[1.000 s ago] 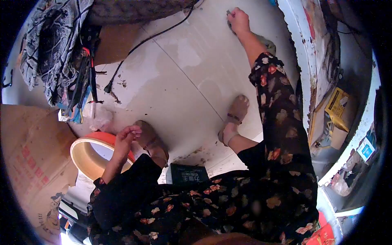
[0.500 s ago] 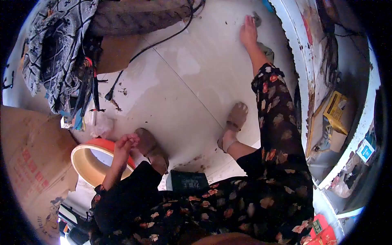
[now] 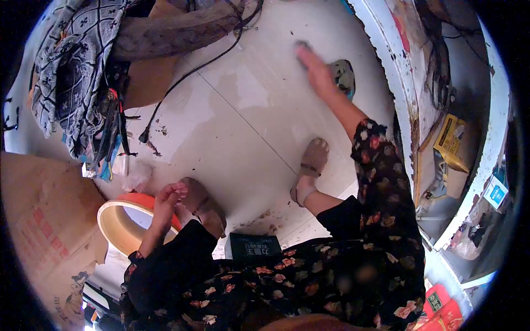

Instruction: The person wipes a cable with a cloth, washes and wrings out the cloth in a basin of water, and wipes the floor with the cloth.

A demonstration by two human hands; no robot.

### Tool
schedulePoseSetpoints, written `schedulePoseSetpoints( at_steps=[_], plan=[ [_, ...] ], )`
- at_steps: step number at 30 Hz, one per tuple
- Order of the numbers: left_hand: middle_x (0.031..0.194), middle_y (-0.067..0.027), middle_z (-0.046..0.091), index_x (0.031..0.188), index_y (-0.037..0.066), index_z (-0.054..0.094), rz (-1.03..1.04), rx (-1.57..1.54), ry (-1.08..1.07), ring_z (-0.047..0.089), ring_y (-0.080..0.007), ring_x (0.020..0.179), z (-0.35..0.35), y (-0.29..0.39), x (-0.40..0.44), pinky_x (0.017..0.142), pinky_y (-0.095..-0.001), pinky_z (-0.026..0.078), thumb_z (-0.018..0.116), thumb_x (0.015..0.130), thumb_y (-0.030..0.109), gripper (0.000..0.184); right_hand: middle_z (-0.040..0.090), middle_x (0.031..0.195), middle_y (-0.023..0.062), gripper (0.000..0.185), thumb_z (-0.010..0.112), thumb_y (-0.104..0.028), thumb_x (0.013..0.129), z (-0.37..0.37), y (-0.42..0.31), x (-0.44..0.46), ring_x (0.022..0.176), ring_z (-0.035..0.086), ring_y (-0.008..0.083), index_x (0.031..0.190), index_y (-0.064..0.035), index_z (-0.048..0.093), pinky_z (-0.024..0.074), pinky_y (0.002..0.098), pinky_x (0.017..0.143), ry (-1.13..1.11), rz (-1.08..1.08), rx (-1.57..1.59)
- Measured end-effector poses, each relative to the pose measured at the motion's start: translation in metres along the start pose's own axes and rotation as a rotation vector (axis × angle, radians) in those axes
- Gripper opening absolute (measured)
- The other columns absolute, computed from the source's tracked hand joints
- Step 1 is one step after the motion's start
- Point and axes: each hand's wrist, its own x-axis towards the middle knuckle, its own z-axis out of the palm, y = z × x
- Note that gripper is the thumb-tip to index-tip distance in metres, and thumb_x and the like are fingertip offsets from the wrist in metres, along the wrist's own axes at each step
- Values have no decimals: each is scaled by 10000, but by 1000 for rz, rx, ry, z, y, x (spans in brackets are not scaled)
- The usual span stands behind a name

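Olive-green, patterned, cloth-like piece (image 3: pixel 345 77) is seen on glossy pale tile floor (image 3: pixel 259 83), just beside wrist of R hand (image 3: pixel 317 69). R fingers are stretched out & blurred; dark patch is seen at the tips, can't tell if it's gripped or merely touched. L hand (image 3: pixel 170 197) is held w/ fingers loosely curled, nr rim of round orange-and-cream tub (image 3: pixel 104 220); can't tell if anything's gripped. R side is hemmed in by chipped white panel (image 3: pixel 381 30), w/ torn yellow carton (image 3: pixel 454 140) beyond. Floor's far L is crossed by black power cable (image 3: pixel 196 69). Grey-black woven fabric (image 3: pixel 99 33) is heaped past it; L side is blocked by big brown cardboard box (image 3: pixel 44 231). Dark-green lettered box (image 3: pixel 254 246) is set btwn legs, behind brown sandals (image 3: pixel 313 160).
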Motion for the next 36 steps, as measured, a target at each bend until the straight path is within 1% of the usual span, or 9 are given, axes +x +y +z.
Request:
schedulePoseSetpoints(
  at_steps=[2,10,19,22,25,28,30,34,36],
  plan=[
    [971,-32,647,1077,41,598,7,-2,0,576,-108,874,3,2,-2,768,-240,430,454,903,62,227,422,1358,169,504,551,-9,800,-15,-3,24,1229,413,351,1293,-70,466,347,381,1039,158,214,-295],
    [988,-41,646,1083,39,594,-21,14,34,576,-109,867,0,8,-4,776,-240,437,466,906,86,223,476,1202,200,572,648,-68,743,7,-38,-36,1129,442,370,1273,5,447,352,396,1000,137,292,135],
    [992,-35,635,1092,45,588,27,2,-10,571,-107,865,1,8,-5,771,-237,434,475,912,122,226,493,1148,179,386,540,-92,835,19,14,9,1065,475,336,1220,-82,542,418,411,917,201,333,-534],
    [992,-28,626,1098,61,585,42,61,-25,574,-108,862,1,13,-5,763,-243,448,493,922,170,227,504,1136,179,370,476,-80,868,12,71,30,1066,482,344,1226,-139,550,431,411,901,308,654,-370],
    [992,-38,630,1098,48,588,46,-2,-7,574,-112,877,-1,11,-4,775,-246,447,483,912,139,232,502,1136,183,379,472,-99,875,-17,69,8,1080,485,341,1235,-192,544,445,410,886,81,807,-589],
    [998,-54,637,1097,29,589,41,-52,26,574,-119,907,-8,6,-7,797,-246,441,456,896,76,245,538,1066,198,303,562,-133,834,-21,75,-40,973,550,338,1130,-72,546,473,422,831,178,1005,-671],
    [996,-59,636,1101,26,587,57,-52,7,576,-125,916,-9,-8,-5,805,-250,445,452,897,74,249,518,1078,195,361,562,-102,812,-16,82,-54,976,547,343,1171,-75,526,481,416,825,201,1096,-629],
    [997,-63,634,1098,22,586,6,-45,-1,577,-128,908,-9,-7,-6,810,-258,448,451,898,80,248,478,1103,189,489,561,-39,770,-6,87,-25,982,540,354,1252,-81,488,495,404,813,161,948,-495],
    [998,-61,634,1094,22,587,13,-29,0,577,-126,900,-6,-6,-3,807,-260,448,457,901,89,242,481,1095,200,363,494,-61,826,-4,60,-26,886,554,371,1188,-54,524,482,447,789,128,721,-501]
  ],
)
